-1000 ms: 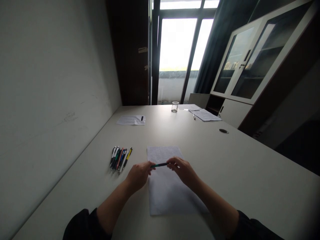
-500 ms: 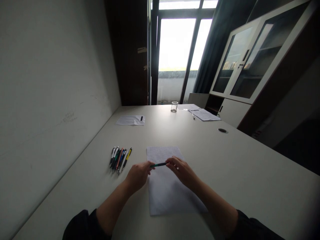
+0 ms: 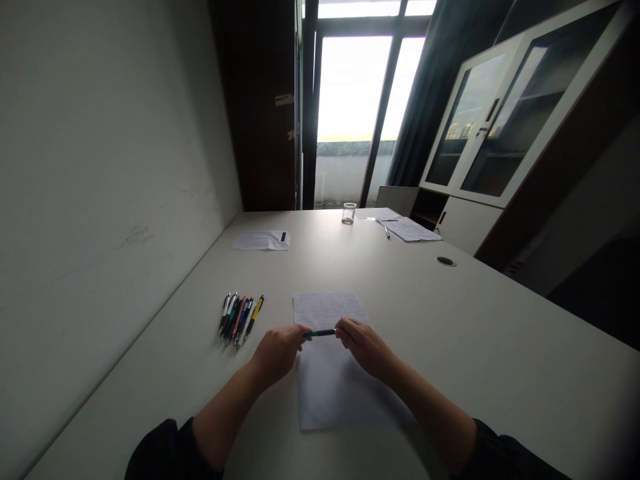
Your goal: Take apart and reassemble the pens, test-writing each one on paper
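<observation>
A green and dark pen (image 3: 321, 333) lies level between my two hands, over a sheet of paper (image 3: 340, 400). My left hand (image 3: 281, 348) is closed, pinching the pen's green end. At the dark end, the closed fingers of my right hand (image 3: 364, 345) grip the pen; its tip is hidden by them. Rows of writing fill the upper part of the paper, while its lower part is blank. Left of my left hand, a bunch of several pens (image 3: 240, 320) in white, green, red, blue and yellow lies on the white table (image 3: 190, 380).
Far back on the table stands a clear glass (image 3: 349, 213). Papers (image 3: 407, 230) and a pen (image 3: 387, 233) lie at the back right, and another sheet (image 3: 260, 241) at the back left. A round cable hole (image 3: 445, 262) is at the right. A wall (image 3: 115, 200) borders the left side.
My right hand has moved slightly down and its fingers have closed more tightly around the pen's dark end. The pen sits a little lower; my left hand is nearly unmoved.
</observation>
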Demonstrator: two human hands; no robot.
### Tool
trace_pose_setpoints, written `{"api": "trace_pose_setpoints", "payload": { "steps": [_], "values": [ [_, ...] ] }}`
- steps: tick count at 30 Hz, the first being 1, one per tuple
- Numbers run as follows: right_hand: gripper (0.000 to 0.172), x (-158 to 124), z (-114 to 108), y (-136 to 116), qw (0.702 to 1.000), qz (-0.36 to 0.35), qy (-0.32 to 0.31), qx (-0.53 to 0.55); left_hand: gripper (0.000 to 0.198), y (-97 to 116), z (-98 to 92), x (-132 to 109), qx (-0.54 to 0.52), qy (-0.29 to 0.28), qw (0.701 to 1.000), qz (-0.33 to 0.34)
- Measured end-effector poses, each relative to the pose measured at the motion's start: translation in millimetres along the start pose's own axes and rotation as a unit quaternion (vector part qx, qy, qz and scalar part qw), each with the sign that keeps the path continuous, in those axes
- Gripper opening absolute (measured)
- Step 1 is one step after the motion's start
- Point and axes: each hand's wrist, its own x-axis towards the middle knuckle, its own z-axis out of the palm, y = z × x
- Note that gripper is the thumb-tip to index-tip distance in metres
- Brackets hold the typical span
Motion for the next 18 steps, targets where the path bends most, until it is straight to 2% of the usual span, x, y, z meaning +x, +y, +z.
{"api": "trace_pose_setpoints", "payload": {
  "steps": [5, 10, 18],
  "values": [
    [0.030, 0.3, -2.3, -2.4, 1.000, 0.004, -0.010, 0.012, 0.028, -3.1, 2.5, -1.0, 0.017, 0.001, 1.000, 0.005],
    [0.030, -0.7, -1.0, -2.1, 1.000, 0.009, -0.002, 0.017, 0.023, -1.3, 1.0, 0.8, 0.017, 0.019, 1.000, 0.004],
    [0.031, 0.5, -3.6, 4.5, 0.996, 0.055, 0.059, 0.039, 0.015, 0.0, -5.5, 5.3, -0.124, 0.091, 0.986, -0.057]
  ]
}}
